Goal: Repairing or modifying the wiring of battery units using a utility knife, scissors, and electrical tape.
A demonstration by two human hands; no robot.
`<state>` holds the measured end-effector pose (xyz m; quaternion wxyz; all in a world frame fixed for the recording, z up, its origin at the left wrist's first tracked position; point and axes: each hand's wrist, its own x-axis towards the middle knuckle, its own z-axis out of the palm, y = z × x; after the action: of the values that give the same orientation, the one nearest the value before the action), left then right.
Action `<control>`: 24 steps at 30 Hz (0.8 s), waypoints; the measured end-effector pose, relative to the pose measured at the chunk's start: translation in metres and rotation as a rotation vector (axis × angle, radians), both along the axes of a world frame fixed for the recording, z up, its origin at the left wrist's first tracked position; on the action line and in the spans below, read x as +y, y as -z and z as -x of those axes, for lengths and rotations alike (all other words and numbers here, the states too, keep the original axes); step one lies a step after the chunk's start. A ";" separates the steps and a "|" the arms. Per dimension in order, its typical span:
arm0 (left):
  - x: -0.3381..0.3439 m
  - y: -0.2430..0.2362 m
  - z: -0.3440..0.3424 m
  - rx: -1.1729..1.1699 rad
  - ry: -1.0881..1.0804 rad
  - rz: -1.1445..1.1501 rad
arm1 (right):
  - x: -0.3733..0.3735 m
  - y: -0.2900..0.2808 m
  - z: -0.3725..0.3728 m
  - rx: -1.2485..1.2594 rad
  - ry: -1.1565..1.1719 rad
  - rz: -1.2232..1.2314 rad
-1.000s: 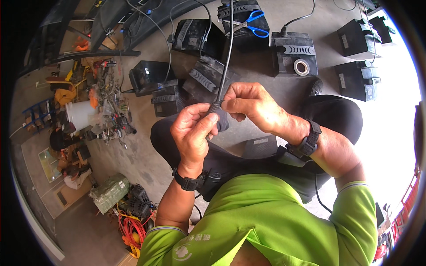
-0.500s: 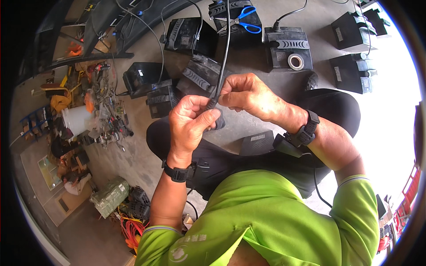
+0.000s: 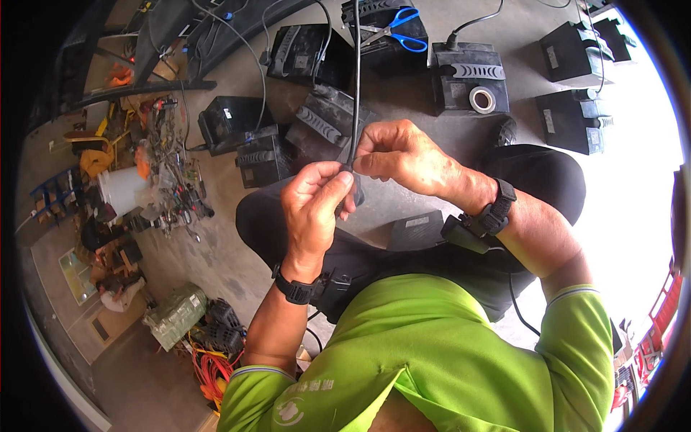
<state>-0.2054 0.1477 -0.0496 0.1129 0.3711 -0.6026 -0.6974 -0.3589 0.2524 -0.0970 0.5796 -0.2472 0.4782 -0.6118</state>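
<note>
A black cable [image 3: 356, 79] crosses a scene of blue-handled scissors [image 3: 390, 30] and a black case [image 3: 470, 57] with a grey, dark-slotted handle [image 3: 477, 71], above a lime-green polo shirt [image 3: 439, 345] bearing a white emblem [image 3: 288, 412].

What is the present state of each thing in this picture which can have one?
Left bare hand: closed, thumb and fingers pinching the thin black cable.
Right bare hand: closed, fingertips pinched together beside the cable.
The cable: held, running upward out of view.
Blue-handled metal scissors: open, lying on a black box.
Pale round tape roll: lying flat on another box, black with grey handle.
</note>
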 end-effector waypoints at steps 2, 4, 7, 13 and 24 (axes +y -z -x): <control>0.001 -0.002 0.002 -0.028 -0.006 -0.070 | 0.000 0.003 -0.001 -0.014 -0.010 0.021; 0.002 -0.001 0.003 -0.031 0.001 -0.058 | -0.001 0.003 0.000 -0.024 -0.018 0.040; -0.001 0.001 0.002 -0.028 0.013 -0.105 | -0.001 0.002 0.001 -0.082 -0.018 0.085; -0.005 0.003 0.002 -0.027 0.026 -0.278 | -0.002 0.006 -0.002 -0.149 -0.070 0.148; -0.005 0.004 0.006 -0.040 0.084 -0.329 | -0.007 0.017 -0.001 -0.302 -0.082 0.123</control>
<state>-0.2114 0.1427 -0.0537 0.0095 0.3730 -0.4975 -0.7831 -0.3578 0.2453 -0.1135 0.6531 -0.2068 0.3370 -0.6459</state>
